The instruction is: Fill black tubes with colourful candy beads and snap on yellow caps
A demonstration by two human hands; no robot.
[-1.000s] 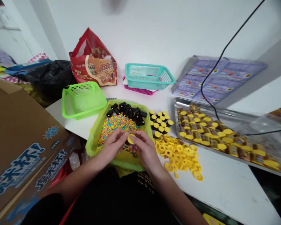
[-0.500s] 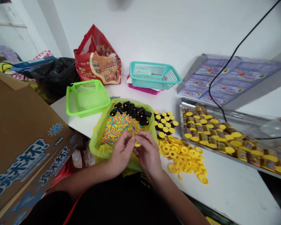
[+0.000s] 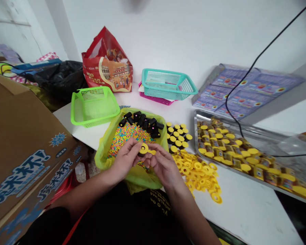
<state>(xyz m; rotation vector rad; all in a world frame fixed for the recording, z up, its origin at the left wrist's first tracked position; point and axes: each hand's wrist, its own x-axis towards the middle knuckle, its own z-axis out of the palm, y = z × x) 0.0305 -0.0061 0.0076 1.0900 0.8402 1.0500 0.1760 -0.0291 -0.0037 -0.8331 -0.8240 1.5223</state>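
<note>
My left hand point(image 3: 126, 157) is closed around a small black container with a yellow ring cap point(image 3: 143, 148) on its top. From the ring a yellow strap points right, and the fingers of my right hand point(image 3: 165, 166) pinch its end. Both hands are over a basket lined with a yellow plastic bag point(image 3: 101, 154). Inside it are many small coloured beads point(image 3: 124, 136), with several black containers point(image 3: 142, 119) lying along the far side. Right of the basket stand several black containers with yellow lids point(image 3: 179, 137), and nearer me lies a pile of loose yellow ring caps point(image 3: 201, 175).
A metal tray point(image 3: 197, 136) of yellow-lidded pieces sits at the right, below purple printed boxes point(image 3: 226, 90). A green basket point(image 3: 94, 119), a red bag point(image 3: 109, 73) and a turquoise basket point(image 3: 165, 90) stand behind. A cardboard box point(image 3: 22, 136) flanks the left; a black cable point(image 3: 255, 63) hangs at right.
My hands have moved slightly apart and the ring cap on the container is now plainly in sight between them. Earlier, my fingers mostly covered it. The view has shifted slightly.
</note>
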